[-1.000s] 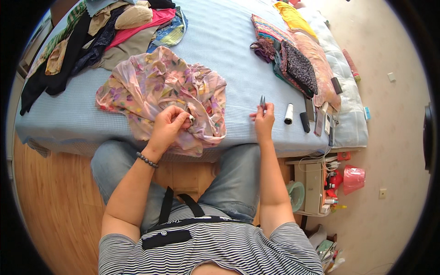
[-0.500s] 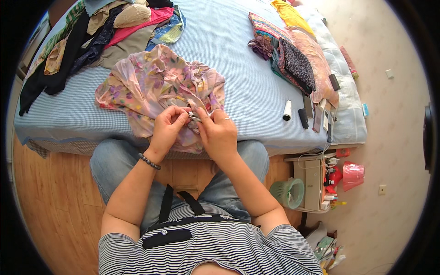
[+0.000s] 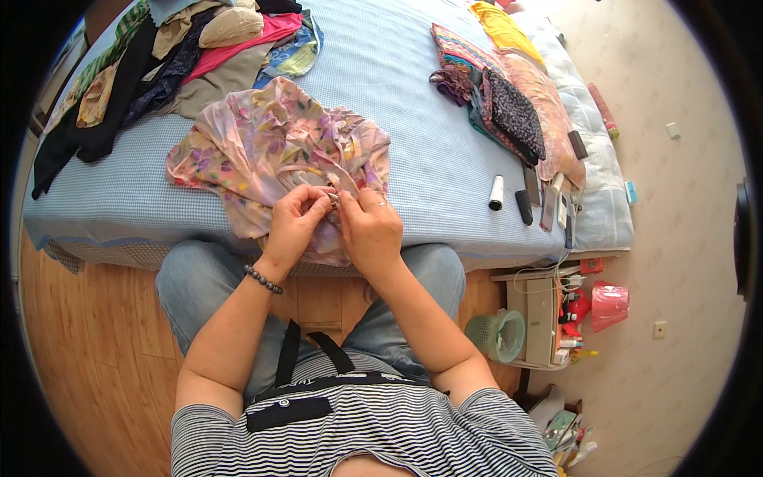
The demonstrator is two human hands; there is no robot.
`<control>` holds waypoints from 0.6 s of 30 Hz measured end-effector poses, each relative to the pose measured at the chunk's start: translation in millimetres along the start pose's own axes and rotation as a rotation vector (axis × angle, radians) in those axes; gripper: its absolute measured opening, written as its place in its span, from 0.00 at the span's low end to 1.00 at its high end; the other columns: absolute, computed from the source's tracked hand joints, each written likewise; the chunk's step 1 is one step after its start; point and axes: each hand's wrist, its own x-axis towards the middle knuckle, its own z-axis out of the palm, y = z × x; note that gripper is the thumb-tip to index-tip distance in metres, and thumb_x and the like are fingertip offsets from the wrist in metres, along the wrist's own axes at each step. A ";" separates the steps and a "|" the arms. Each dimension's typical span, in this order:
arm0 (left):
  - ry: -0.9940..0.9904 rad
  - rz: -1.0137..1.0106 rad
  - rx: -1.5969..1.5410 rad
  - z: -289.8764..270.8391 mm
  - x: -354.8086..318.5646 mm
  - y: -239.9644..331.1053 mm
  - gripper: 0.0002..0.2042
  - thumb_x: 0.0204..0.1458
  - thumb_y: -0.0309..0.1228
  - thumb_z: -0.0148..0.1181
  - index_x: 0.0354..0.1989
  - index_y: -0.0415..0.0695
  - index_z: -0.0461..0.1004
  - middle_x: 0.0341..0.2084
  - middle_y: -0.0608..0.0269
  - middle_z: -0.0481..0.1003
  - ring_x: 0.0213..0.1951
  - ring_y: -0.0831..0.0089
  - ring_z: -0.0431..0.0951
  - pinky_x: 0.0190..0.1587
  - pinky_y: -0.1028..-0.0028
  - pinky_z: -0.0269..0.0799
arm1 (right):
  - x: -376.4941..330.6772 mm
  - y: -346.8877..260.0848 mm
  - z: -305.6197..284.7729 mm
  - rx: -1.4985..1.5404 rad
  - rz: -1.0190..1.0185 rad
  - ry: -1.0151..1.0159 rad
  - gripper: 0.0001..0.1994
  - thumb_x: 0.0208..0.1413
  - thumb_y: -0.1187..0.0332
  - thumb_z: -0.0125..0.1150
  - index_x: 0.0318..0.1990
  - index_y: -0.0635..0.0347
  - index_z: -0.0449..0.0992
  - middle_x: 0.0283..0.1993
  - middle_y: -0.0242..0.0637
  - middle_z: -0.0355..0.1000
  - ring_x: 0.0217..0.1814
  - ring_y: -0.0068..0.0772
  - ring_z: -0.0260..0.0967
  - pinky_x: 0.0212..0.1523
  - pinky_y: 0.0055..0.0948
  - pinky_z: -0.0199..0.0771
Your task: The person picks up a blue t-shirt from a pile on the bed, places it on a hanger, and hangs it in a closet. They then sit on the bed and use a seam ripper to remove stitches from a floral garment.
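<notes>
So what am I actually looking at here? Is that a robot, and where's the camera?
No robot: these are a person's bare left hand and right hand. A wide fisheye camera worn on the head looks down, hence the picture's curved dark edges. On the blue checked bedspread lie a crumpled floral cloth, a heap of clothes, folded dark patterned fabric and a white cylinder. The hands meet over the floral cloth. The right pinches something small and shiny, too small to name; the left's hold is unclear.
</notes>
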 end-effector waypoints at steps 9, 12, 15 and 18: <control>-0.004 -0.014 -0.016 3.4 -0.9 3.2 0.04 0.53 0.24 0.55 0.33 0.37 0.73 0.45 0.60 0.71 0.39 0.80 0.72 0.44 0.79 0.67 | -0.3 16.1 -4.4 1.111 0.624 -0.207 0.10 0.46 0.73 0.66 0.36 0.65 0.76 0.18 0.22 0.64 0.19 0.08 0.57 0.18 0.16 0.58; -0.005 0.014 0.021 4.8 0.6 3.2 0.04 0.53 0.24 0.56 0.31 0.37 0.74 0.45 0.61 0.71 0.38 0.81 0.72 0.42 0.81 0.67 | 5.9 7.0 -0.2 1.242 0.812 -0.232 0.07 0.49 0.73 0.64 0.35 0.65 0.76 0.22 0.23 0.68 0.19 0.10 0.57 0.21 0.12 0.63; -0.025 0.046 0.111 5.6 2.9 1.4 0.03 0.52 0.23 0.57 0.30 0.37 0.75 0.44 0.62 0.70 0.38 0.82 0.71 0.41 0.82 0.68 | -0.1 17.7 13.1 1.272 0.764 -0.152 0.04 0.49 0.73 0.63 0.29 0.63 0.75 0.21 0.24 0.67 0.19 0.11 0.59 0.19 0.14 0.60; -0.037 0.142 0.277 6.6 1.7 -1.5 0.03 0.52 0.23 0.56 0.31 0.37 0.74 0.42 0.63 0.71 0.38 0.82 0.71 0.41 0.82 0.68 | -4.1 42.8 6.4 1.144 0.763 -0.121 0.05 0.50 0.71 0.62 0.27 0.60 0.72 0.20 0.23 0.65 0.18 0.11 0.56 0.17 0.16 0.54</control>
